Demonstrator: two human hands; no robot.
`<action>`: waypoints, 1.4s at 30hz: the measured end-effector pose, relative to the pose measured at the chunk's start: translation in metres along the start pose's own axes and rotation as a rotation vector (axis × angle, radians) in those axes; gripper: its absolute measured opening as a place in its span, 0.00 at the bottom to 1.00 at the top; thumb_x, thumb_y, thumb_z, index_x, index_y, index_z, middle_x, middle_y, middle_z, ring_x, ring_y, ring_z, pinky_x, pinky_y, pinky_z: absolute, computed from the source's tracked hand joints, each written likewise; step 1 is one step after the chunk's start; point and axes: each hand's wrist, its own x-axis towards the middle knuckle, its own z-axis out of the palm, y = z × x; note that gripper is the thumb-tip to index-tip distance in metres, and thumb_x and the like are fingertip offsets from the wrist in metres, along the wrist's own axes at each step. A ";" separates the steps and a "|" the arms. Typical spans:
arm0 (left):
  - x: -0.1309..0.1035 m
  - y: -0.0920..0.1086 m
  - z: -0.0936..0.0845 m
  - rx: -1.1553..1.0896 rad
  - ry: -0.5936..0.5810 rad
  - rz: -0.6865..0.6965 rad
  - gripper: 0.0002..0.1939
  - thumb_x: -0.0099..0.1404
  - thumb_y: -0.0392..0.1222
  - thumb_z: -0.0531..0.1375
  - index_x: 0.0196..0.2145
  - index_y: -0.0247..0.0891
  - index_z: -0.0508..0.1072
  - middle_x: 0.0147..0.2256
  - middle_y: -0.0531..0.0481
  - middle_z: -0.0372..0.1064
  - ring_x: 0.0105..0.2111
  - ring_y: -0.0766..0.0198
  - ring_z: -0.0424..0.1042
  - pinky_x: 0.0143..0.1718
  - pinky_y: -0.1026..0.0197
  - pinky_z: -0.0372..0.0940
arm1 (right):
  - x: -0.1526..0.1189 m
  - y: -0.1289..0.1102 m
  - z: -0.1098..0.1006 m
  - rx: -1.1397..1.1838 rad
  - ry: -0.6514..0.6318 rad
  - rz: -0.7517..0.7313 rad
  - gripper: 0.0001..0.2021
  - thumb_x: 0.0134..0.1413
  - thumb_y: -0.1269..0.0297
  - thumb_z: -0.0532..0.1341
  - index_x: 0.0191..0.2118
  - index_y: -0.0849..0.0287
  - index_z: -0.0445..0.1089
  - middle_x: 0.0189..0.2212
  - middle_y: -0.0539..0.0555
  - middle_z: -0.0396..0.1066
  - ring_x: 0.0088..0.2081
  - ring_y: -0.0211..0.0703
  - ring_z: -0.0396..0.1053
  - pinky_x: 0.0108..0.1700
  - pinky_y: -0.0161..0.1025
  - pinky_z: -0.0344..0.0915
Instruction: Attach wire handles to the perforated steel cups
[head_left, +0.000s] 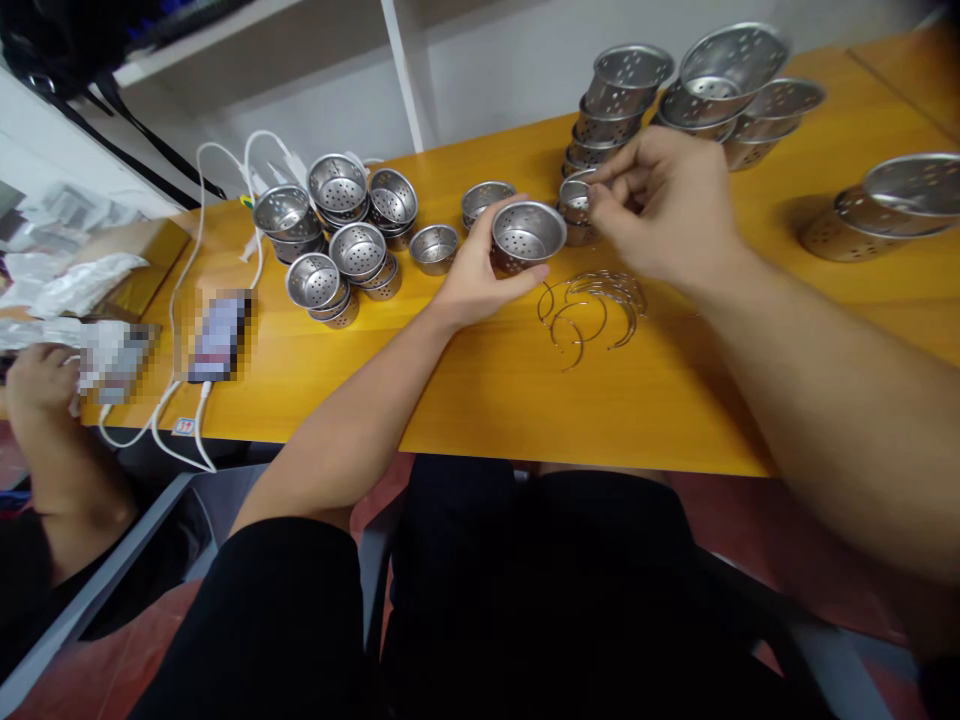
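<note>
My left hand holds a perforated metal cup with its mouth turned up, fingers and thumb around its sides. To the right, my right hand has thumb and fingertips pinched at the rim of a small metal cup; whether something thin is between them is too small to tell. Several thin curved wires lie on the yellow table below the hands. Behind my left hand stands another perforated cup, partly hidden.
Stacked cups stand at the left, taller stacks at the back right, and more cups at the far right. A phone with white cables lies left. Another person's hand is at the far left.
</note>
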 end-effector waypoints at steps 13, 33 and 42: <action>-0.005 -0.007 0.000 -0.099 -0.045 0.027 0.55 0.74 0.77 0.71 0.80 0.41 0.57 0.72 0.35 0.68 0.76 0.39 0.73 0.80 0.34 0.67 | -0.011 -0.008 0.007 0.095 -0.064 -0.078 0.05 0.77 0.57 0.67 0.47 0.49 0.76 0.36 0.56 0.77 0.35 0.51 0.71 0.44 0.51 0.74; -0.009 0.009 -0.003 -0.163 -0.058 0.047 0.54 0.69 0.81 0.73 0.74 0.42 0.62 0.66 0.37 0.74 0.68 0.42 0.79 0.76 0.39 0.70 | -0.005 0.011 0.028 0.281 0.075 -0.316 0.13 0.73 0.45 0.78 0.47 0.48 0.85 0.27 0.50 0.72 0.25 0.48 0.68 0.33 0.53 0.76; -0.003 -0.011 -0.012 -0.221 -0.099 0.091 0.49 0.71 0.80 0.73 0.70 0.43 0.67 0.62 0.43 0.76 0.66 0.43 0.81 0.75 0.36 0.72 | 0.003 0.010 0.007 0.587 -0.305 -0.372 0.32 0.55 0.27 0.86 0.41 0.50 0.81 0.29 0.48 0.78 0.27 0.40 0.70 0.27 0.41 0.68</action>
